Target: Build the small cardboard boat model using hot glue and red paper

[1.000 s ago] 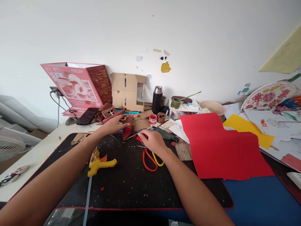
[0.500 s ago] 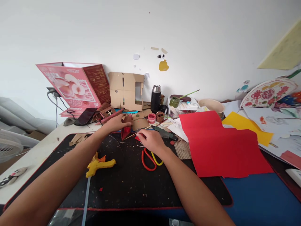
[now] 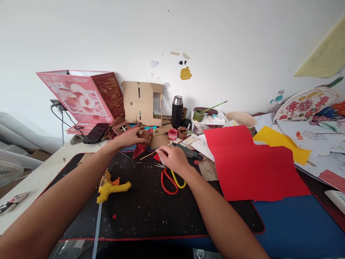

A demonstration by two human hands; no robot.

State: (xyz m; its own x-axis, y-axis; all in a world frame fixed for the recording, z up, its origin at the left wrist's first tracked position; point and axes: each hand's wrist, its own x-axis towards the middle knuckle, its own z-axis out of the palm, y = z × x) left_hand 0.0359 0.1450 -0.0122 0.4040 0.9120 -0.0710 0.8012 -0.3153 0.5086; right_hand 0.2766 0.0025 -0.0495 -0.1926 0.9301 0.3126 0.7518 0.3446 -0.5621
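My left hand (image 3: 130,138) is closed around a small painted cardboard model piece (image 3: 146,136), brown on top with a bright red side (image 3: 138,150). The piece is tilted over the back edge of the black mat. To its right, my right hand (image 3: 172,156) has thumb and forefinger pressed together; whatever is between the fingertips is too small to make out. A thin wooden stick (image 3: 147,155) runs from near the red side toward those fingertips. Scissors (image 3: 169,182) with one red and one yellow handle lie just below the right hand.
A yellow glue gun (image 3: 111,186) lies on the black mat (image 3: 145,212). Behind the hands are paint jars (image 3: 173,135), a black thermos (image 3: 177,112), a brown model house (image 3: 121,127) and a phone (image 3: 96,133). Red paper (image 3: 256,165) covers the right side.
The model piece in my left hand has tilted and shifted slightly left. My right hand stays pinched in nearly the same place. The whole view has moved a little.
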